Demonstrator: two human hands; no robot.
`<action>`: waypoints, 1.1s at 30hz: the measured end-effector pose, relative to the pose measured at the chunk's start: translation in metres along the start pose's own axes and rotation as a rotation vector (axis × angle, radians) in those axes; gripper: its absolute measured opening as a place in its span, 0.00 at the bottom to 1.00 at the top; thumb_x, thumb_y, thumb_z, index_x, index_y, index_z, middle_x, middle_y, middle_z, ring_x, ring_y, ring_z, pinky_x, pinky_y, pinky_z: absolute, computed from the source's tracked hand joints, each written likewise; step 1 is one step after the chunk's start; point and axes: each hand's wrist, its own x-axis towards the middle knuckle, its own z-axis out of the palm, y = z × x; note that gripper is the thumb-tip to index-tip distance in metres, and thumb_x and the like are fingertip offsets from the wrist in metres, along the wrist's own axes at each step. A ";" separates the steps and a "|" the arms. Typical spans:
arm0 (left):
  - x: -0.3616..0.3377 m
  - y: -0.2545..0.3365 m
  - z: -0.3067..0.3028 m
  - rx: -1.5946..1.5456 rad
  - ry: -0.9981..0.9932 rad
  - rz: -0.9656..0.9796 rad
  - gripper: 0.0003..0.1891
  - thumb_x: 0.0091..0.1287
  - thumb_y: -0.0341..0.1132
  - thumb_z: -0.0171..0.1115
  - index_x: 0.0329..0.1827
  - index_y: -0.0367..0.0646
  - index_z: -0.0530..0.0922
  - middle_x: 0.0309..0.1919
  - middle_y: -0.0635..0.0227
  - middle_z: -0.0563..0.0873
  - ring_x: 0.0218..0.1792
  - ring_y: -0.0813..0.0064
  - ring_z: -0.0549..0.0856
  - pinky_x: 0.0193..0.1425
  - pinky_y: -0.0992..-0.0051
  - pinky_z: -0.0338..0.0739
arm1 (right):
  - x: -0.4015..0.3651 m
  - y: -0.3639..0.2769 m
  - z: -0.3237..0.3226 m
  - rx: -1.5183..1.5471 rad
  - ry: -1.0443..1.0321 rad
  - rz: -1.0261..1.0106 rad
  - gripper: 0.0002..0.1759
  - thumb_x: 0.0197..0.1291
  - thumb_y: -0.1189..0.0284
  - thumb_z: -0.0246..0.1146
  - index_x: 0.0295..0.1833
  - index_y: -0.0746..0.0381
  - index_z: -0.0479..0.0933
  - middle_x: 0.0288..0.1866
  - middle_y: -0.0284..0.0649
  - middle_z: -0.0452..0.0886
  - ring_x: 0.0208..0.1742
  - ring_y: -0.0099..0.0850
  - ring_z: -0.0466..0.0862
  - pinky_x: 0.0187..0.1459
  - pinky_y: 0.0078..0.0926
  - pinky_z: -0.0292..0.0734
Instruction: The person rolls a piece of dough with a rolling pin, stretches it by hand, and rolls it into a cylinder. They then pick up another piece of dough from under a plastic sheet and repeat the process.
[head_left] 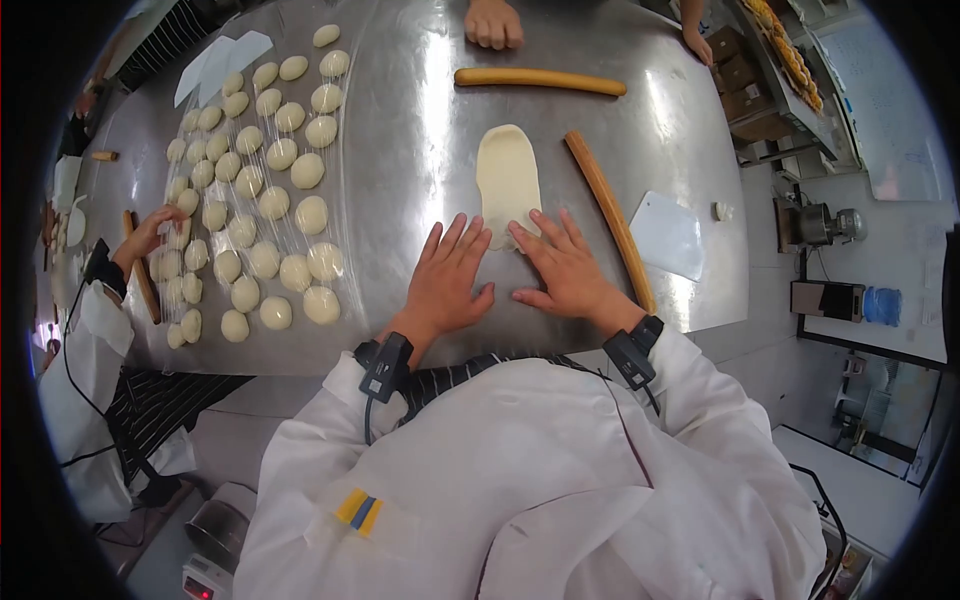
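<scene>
A flattened oblong sheet of dough point(508, 175) lies lengthwise on the steel table point(400, 200) in front of me. My left hand point(447, 277) is flat with fingers stretched, its fingertips beside the dough's near left edge. My right hand point(568, 270) lies spread, fingertips on the dough's near right corner. Neither hand grips anything. To the right of the dough, a wooden rolling pin point(608, 215) lies slantwise, its near end close to my right wrist. A white dough scraper point(668, 236) rests right of that pin.
Many dough balls point(263, 260) sit under clear plastic film on the left. A second rolling pin point(540, 80) lies across the far side, near another person's fist point(494, 23). At left, a co-worker's hand point(160, 228) reaches to the dough balls. White scrapers point(222, 65) lie far left.
</scene>
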 end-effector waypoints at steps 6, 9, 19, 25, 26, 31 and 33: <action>0.003 0.000 0.002 -0.065 -0.004 -0.020 0.38 0.54 0.40 0.66 0.70 0.35 0.66 0.68 0.54 0.74 0.74 0.50 0.66 0.78 0.50 0.53 | 0.009 -0.006 -0.008 0.038 0.016 0.062 0.48 0.58 0.42 0.63 0.76 0.61 0.60 0.71 0.41 0.71 0.80 0.43 0.57 0.78 0.55 0.40; 0.005 0.001 -0.001 -0.080 -0.017 -0.026 0.38 0.54 0.39 0.65 0.70 0.34 0.66 0.67 0.53 0.75 0.73 0.49 0.67 0.78 0.50 0.54 | 0.016 -0.007 0.001 0.032 0.114 0.039 0.49 0.58 0.41 0.62 0.76 0.60 0.60 0.71 0.39 0.72 0.80 0.43 0.57 0.78 0.56 0.41; 0.002 -0.006 0.004 -0.162 0.173 -0.063 0.34 0.50 0.29 0.60 0.65 0.32 0.69 0.66 0.45 0.72 0.70 0.44 0.68 0.76 0.49 0.58 | 0.031 -0.013 0.007 -0.041 0.080 0.042 0.49 0.57 0.39 0.61 0.76 0.59 0.61 0.67 0.38 0.76 0.80 0.43 0.57 0.78 0.56 0.40; 0.004 -0.002 0.001 -0.117 0.176 -0.072 0.33 0.49 0.32 0.61 0.63 0.34 0.72 0.66 0.46 0.71 0.69 0.42 0.67 0.75 0.45 0.56 | 0.023 -0.009 0.000 0.077 0.130 0.103 0.49 0.56 0.40 0.63 0.76 0.58 0.61 0.68 0.37 0.76 0.79 0.42 0.59 0.78 0.56 0.40; 0.006 -0.001 0.001 -0.109 0.178 -0.080 0.33 0.49 0.32 0.61 0.63 0.34 0.72 0.66 0.46 0.71 0.69 0.42 0.67 0.75 0.45 0.56 | 0.025 -0.007 0.001 0.083 0.130 0.094 0.49 0.56 0.40 0.63 0.76 0.58 0.61 0.68 0.37 0.76 0.79 0.42 0.59 0.78 0.56 0.40; 0.007 0.001 0.003 -0.016 0.169 -0.143 0.32 0.49 0.33 0.61 0.62 0.36 0.73 0.65 0.47 0.71 0.69 0.42 0.67 0.75 0.46 0.57 | 0.028 0.008 0.012 0.041 0.050 -0.022 0.49 0.54 0.40 0.65 0.75 0.57 0.63 0.67 0.35 0.76 0.78 0.41 0.59 0.78 0.56 0.42; 0.005 0.001 0.003 -0.030 0.191 -0.158 0.31 0.50 0.33 0.62 0.62 0.36 0.73 0.65 0.47 0.72 0.69 0.42 0.67 0.74 0.47 0.57 | 0.027 0.009 0.005 0.085 0.087 -0.005 0.49 0.54 0.40 0.65 0.75 0.57 0.64 0.67 0.35 0.76 0.79 0.41 0.59 0.78 0.56 0.41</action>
